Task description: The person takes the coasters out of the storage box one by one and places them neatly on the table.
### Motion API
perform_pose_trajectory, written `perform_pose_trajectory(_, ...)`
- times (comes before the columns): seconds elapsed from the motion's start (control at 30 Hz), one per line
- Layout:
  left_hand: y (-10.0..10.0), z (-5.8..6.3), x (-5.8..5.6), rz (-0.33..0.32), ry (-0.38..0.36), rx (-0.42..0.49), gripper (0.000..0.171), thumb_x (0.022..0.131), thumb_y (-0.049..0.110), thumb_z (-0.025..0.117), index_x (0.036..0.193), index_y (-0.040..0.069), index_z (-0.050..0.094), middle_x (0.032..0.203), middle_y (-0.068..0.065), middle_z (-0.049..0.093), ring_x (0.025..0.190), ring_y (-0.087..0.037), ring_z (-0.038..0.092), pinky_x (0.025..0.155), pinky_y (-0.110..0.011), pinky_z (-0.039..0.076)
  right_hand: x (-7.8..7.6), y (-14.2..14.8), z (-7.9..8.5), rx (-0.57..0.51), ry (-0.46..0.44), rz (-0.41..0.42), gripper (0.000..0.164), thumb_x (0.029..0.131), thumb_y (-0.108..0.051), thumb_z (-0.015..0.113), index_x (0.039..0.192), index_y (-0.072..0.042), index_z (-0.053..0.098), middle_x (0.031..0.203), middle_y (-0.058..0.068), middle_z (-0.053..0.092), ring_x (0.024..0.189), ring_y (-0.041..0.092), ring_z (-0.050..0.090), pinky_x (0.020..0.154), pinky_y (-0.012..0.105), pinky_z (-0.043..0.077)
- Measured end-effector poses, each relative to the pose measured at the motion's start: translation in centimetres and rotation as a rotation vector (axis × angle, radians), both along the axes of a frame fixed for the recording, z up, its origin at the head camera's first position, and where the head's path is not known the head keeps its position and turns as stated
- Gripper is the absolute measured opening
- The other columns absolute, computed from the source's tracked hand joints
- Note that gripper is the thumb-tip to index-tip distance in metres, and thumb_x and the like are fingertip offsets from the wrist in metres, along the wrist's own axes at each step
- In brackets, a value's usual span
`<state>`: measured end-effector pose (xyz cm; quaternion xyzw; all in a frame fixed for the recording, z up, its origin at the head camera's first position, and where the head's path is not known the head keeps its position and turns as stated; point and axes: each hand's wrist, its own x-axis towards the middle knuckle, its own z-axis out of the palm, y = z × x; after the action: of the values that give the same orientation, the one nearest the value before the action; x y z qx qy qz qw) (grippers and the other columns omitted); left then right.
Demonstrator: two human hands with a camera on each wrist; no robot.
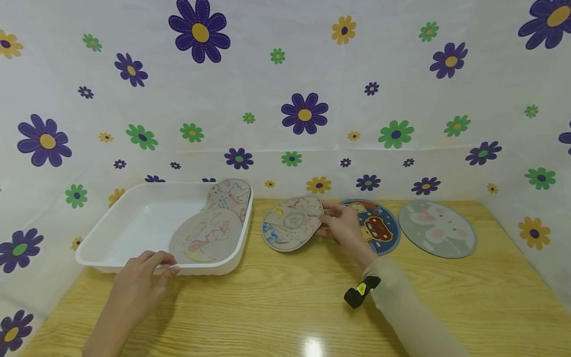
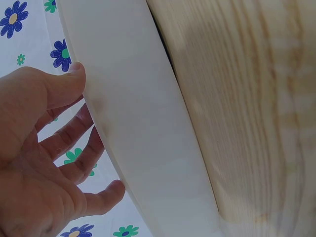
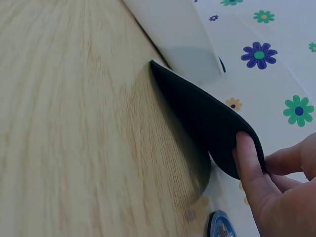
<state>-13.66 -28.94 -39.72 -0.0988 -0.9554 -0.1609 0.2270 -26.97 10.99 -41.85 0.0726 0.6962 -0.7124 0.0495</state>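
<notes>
Left hand point(image 1: 140, 280): pinches near rim of white tray point(image 1: 142, 228)
Right hand point(image 1: 345, 228): clamped on right edge of patterned mat point(image 1: 292, 225)
Mat position: tilted, right edge raised, between tray and blue mat point(image 1: 385, 228)

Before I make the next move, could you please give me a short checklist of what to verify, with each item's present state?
1. Right hand grips the held mat: ok, it pinches one edge.
2. Held mat flat: not ok, it is bent, with the pinched edge raised.
3. Held mat wholly off the table: cannot tell at its far end.
4. Left hand on the tray: ok, it touches the near rim.
5. Mats in the tray apart: not ok, the front mat overlaps the back mat.
6. Blue mat untouched: cannot tell, the right hand hides part of it.
</notes>
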Motion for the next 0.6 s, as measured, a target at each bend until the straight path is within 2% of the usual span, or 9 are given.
perform_pose_trajectory(0.2, 0.0, 0.0, 0.0, 0.004, -0.002, -0.001, 0.019, 0.082, 0.01, 0.084, 0.096, 0.01, 0.072, 0.099, -0.013, 0.074, 0.087, -0.044, 0.067, 0.07, -0.062, 0.051, -0.9, 1.1, -0.1, 0.128, 0.003, 0.052, 0.04, 0.098, -0.001, 0.064, 0.138, 0.0, 0.061, 0.128, 0.026, 0.067, 0.079, 0.011, 0.073, 0.071, 0.028, 0.063)
perform_pose_trajectory(0.43, 0.0, 0.1, 0.0, -0.003, 0.006, -0.003, 0.019, 0.082, 0.011, 0.085, 0.096, 0.01, 0.072, 0.098, -0.013, 0.074, 0.086, -0.044, 0.067, 0.069, -0.062, 0.051, -1.1, 1.6, -0.1, 0.278, 0.017, 0.113, 0.038, 0.096, -0.001, 0.065, 0.134, 0.004, 0.062, 0.119, 0.025, 0.068, 0.076, 0.013, 0.073, 0.072, 0.03, 0.063)
perform_pose_trajectory(0.6, 0.1, 0.1, 0.0, 0.003, -0.002, -0.003, 0.018, 0.082, 0.011, 0.084, 0.095, 0.011, 0.072, 0.098, -0.012, 0.074, 0.087, -0.044, 0.067, 0.07, -0.061, 0.051, -1.0, 1.7, -0.5, 0.344, -0.001, 0.134, 0.036, 0.096, 0.001, 0.066, 0.131, 0.008, 0.062, 0.118, 0.027, 0.068, 0.077, 0.017, 0.076, 0.069, 0.026, 0.062)
